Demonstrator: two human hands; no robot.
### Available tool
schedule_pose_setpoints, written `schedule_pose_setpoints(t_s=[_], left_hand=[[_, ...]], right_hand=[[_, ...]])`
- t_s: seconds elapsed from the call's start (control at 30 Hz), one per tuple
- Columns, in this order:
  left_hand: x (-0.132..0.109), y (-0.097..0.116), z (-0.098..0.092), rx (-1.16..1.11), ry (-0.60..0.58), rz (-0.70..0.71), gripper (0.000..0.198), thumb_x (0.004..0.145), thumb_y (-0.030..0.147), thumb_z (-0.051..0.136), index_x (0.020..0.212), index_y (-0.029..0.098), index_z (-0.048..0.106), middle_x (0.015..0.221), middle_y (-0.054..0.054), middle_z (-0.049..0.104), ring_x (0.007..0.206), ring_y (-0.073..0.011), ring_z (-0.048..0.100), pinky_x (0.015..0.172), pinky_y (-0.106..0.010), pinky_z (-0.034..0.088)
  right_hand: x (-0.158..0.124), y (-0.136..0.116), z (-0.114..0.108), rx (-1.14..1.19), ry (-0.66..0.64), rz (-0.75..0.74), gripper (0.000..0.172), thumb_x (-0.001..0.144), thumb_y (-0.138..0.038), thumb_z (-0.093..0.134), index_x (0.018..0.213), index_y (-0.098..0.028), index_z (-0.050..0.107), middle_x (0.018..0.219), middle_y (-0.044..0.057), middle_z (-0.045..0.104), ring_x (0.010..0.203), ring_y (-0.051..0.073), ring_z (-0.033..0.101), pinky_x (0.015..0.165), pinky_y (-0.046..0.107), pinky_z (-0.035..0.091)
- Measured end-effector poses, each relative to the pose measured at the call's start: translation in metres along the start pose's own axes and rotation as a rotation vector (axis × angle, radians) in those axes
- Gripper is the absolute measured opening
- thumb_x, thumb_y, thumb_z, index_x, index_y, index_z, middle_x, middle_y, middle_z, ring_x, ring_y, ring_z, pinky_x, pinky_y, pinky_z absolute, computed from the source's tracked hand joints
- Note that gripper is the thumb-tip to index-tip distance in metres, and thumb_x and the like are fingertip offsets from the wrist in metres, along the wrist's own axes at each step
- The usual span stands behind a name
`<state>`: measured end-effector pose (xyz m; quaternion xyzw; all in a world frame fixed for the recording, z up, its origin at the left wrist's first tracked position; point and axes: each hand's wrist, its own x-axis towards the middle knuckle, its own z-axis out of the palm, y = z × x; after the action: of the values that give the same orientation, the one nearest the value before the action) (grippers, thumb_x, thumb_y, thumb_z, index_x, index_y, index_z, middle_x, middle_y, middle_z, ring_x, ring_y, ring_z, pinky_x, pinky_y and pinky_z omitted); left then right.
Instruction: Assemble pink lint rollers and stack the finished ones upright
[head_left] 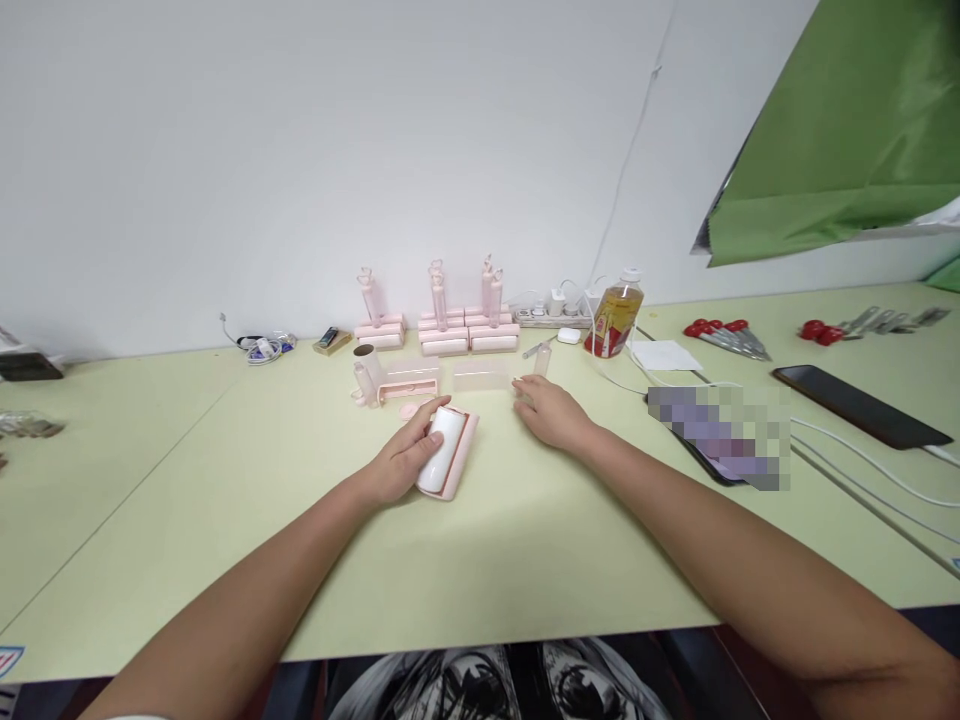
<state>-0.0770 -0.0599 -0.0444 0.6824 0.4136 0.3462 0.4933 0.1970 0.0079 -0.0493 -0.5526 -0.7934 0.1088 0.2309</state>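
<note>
Black-and-white printed cloth [495,685] at the lower frame edge, below the desk [525,560] rim; both forearms reach over it. Left hand [401,462]: fingers curled round the left side of a white roll [442,450], thumb on top; the roll lies in a pink case [463,462] flat on the desk, straight ahead. Right hand [551,412]: palm down, fingers loosely spread, nothing gripped; fingertips near a clear cover [480,377], contact not resolvable. Just beyond the left hand: pink holder [409,382], cardboard core [365,352]. Small clear tube [541,358] past the right hand. Along the wall: row of pink rollers [442,325], power strip [551,318], bottle [615,318] of amber liquid. Far right: red-handled scissors [720,333], dark phone [862,405].
</note>
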Motion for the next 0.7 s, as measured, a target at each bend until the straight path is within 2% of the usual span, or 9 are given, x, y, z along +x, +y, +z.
schedule_pose_setpoints(t_s=[0.07, 0.17, 0.23, 0.3, 0.4, 0.47, 0.57, 0.63, 0.7], left_hand=[[0.003, -0.001, 0.002, -0.213, 0.044, -0.048, 0.065, 0.088, 0.049, 0.051, 0.146, 0.026, 0.033, 0.123, -0.007, 0.054, 0.099, -0.022, 0.053, 0.083, -0.031, 0.043], [0.007, 0.001, 0.005, -0.51, 0.137, -0.078, 0.061, 0.086, 0.046, 0.053, 0.141, 0.024, 0.039, 0.116, -0.007, 0.057, 0.093, -0.0207, 0.055, 0.08, -0.031, 0.045], [0.008, 0.004, 0.008, -0.618, 0.163, -0.084, 0.061, 0.082, 0.043, 0.059, 0.137, 0.023, 0.042, 0.106, -0.006, 0.06, 0.085, -0.0187, 0.056, 0.074, -0.029, 0.046], [0.007, 0.007, 0.009, -0.639, 0.138, -0.085, 0.064, 0.076, 0.037, 0.067, 0.134, 0.022, 0.044, 0.094, -0.004, 0.061, 0.075, -0.0159, 0.056, 0.067, -0.025, 0.044], [0.004, 0.011, 0.012, -0.614, 0.107, -0.076, 0.066, 0.069, 0.031, 0.075, 0.128, 0.022, 0.047, 0.086, -0.002, 0.061, 0.069, -0.014, 0.054, 0.063, -0.024, 0.041], [0.003, 0.011, 0.013, -0.606, 0.106, -0.078, 0.065, 0.068, 0.03, 0.076, 0.126, 0.021, 0.047, 0.086, -0.002, 0.062, 0.07, -0.0142, 0.055, 0.064, -0.024, 0.042], [0.004, 0.011, 0.014, -0.592, 0.106, -0.086, 0.063, 0.067, 0.03, 0.076, 0.123, 0.021, 0.048, 0.087, -0.002, 0.062, 0.07, -0.0141, 0.056, 0.065, -0.025, 0.043], [0.004, 0.011, 0.013, -0.579, 0.101, -0.094, 0.063, 0.067, 0.03, 0.076, 0.123, 0.021, 0.048, 0.088, -0.002, 0.062, 0.069, -0.0136, 0.056, 0.065, -0.025, 0.043], [0.005, 0.01, 0.013, -0.565, 0.095, -0.101, 0.064, 0.067, 0.03, 0.076, 0.123, 0.022, 0.047, 0.089, -0.002, 0.063, 0.068, -0.0134, 0.055, 0.064, -0.025, 0.043]], right_hand=[[-0.001, -0.003, 0.0, 0.015, 0.029, 0.003, 0.022, 0.085, -0.019, 0.052, 0.1, -0.013, 0.066, 0.114, 0.017, 0.064, 0.103, 0.028, 0.061, 0.09, 0.039, 0.045], [-0.007, -0.013, -0.003, 0.075, 0.098, 0.017, 0.01, 0.084, -0.021, 0.053, 0.079, -0.017, 0.061, 0.09, 0.009, 0.065, 0.082, 0.021, 0.063, 0.077, 0.034, 0.048], [-0.014, -0.023, -0.005, 0.32, 0.13, 0.054, 0.008, 0.082, -0.027, 0.056, 0.079, -0.02, 0.055, 0.076, 0.002, 0.06, 0.068, 0.017, 0.06, 0.065, 0.031, 0.049], [-0.023, -0.035, -0.004, 0.734, 0.091, 0.098, 0.018, 0.079, -0.034, 0.061, 0.087, -0.022, 0.05, 0.069, -0.003, 0.054, 0.058, 0.015, 0.057, 0.055, 0.029, 0.049], [-0.035, -0.051, 0.0, 1.033, -0.029, 0.097, 0.032, 0.074, -0.039, 0.066, 0.097, -0.023, 0.05, 0.075, -0.003, 0.053, 0.064, 0.016, 0.062, 0.059, 0.032, 0.053], [-0.038, -0.054, 0.001, 0.91, -0.072, 0.069, 0.024, 0.078, -0.037, 0.063, 0.093, -0.021, 0.055, 0.074, -0.002, 0.054, 0.066, 0.016, 0.062, 0.062, 0.032, 0.052], [-0.034, -0.045, 0.0, 0.412, -0.063, -0.042, 0.008, 0.083, -0.025, 0.056, 0.083, -0.019, 0.061, 0.078, 0.003, 0.061, 0.072, 0.017, 0.059, 0.068, 0.031, 0.047], [-0.027, -0.033, -0.002, 0.113, -0.06, -0.07, 0.014, 0.084, -0.017, 0.051, 0.084, -0.018, 0.065, 0.087, 0.006, 0.065, 0.08, 0.019, 0.059, 0.074, 0.031, 0.044], [-0.019, -0.021, -0.004, -0.029, -0.048, -0.012, 0.02, 0.085, -0.015, 0.048, 0.09, -0.017, 0.068, 0.093, 0.008, 0.066, 0.086, 0.021, 0.06, 0.077, 0.031, 0.043]])
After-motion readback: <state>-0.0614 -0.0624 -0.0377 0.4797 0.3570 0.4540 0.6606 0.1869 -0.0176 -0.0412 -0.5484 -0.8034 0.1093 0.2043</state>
